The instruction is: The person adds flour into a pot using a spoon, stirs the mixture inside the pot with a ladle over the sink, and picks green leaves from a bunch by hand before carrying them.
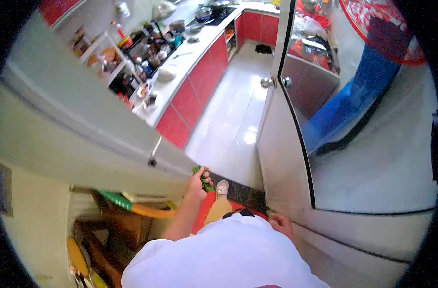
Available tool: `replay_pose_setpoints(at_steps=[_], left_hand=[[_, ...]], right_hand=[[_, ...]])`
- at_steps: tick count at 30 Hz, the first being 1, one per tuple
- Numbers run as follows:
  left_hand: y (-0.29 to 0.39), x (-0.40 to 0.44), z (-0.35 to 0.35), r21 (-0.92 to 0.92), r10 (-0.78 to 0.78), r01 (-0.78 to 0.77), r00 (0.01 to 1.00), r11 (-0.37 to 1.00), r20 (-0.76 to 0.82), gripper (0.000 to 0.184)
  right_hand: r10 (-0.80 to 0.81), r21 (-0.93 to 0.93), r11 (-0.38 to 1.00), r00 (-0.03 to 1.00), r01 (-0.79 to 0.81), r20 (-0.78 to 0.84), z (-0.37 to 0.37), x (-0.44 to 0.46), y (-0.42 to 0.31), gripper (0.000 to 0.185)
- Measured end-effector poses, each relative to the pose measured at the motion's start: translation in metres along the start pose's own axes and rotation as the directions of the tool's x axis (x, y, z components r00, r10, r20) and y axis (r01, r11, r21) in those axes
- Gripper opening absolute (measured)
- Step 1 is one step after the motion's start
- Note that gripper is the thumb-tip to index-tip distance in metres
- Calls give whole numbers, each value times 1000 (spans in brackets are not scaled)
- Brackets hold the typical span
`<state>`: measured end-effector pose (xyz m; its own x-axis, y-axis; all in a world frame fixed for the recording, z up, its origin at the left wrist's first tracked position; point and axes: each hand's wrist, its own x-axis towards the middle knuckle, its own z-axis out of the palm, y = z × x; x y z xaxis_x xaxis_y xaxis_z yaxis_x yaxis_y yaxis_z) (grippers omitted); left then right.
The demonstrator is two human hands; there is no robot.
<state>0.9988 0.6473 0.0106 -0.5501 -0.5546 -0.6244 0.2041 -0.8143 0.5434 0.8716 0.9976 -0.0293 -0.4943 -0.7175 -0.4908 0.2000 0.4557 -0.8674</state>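
Note:
My left hand (197,183) is closed around some green leaves (208,186), whose edges stick out above and below the fingers. It is held out in front of me, close to the end of the pale wall at the doorway. Low beside my body on the right is my right hand (280,223), with its fingers curled in and nothing visible in them. It is near the bottom of the open door (286,163). One shoe (222,187) shows at the dark threshold (243,192), beyond a red mat (203,211).
Past the doorway, a shiny white floor (223,129) runs alongside red cabinets (187,98). Their white counter (180,62) carries bottles, jars and a stove (216,18). The door's knob (267,83) sticks out. Wooden furniture (120,225) stands at the lower left.

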Motion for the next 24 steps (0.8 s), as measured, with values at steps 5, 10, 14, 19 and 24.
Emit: replay_pose_setpoints(at_steps=[5, 10, 14, 19, 24], left_hand=[[92, 116, 104, 2, -16, 16, 979, 1000, 203, 12], [198, 205, 167, 7, 96, -102, 952, 995, 292, 14], [262, 296, 161, -243, 199, -167, 974, 956, 112, 13], [336, 373, 153, -359, 312, -304, 949, 882, -37, 13], [385, 444, 145, -316, 327, -331, 943, 889, -67, 12]], right_hand=[[19, -73, 996, 952, -43, -306, 22, 121, -31, 28], [-219, -424, 894, 967, 145, -131, 49, 251, -225, 25], [-321, -509, 797, 942, 324, 98, 70, 357, -297, 22], [-370, -566, 579, 808, 586, 459, 100, 493, -376, 22], [-376, -590, 435, 732, 681, 568, 105, 638, -429, 25]])
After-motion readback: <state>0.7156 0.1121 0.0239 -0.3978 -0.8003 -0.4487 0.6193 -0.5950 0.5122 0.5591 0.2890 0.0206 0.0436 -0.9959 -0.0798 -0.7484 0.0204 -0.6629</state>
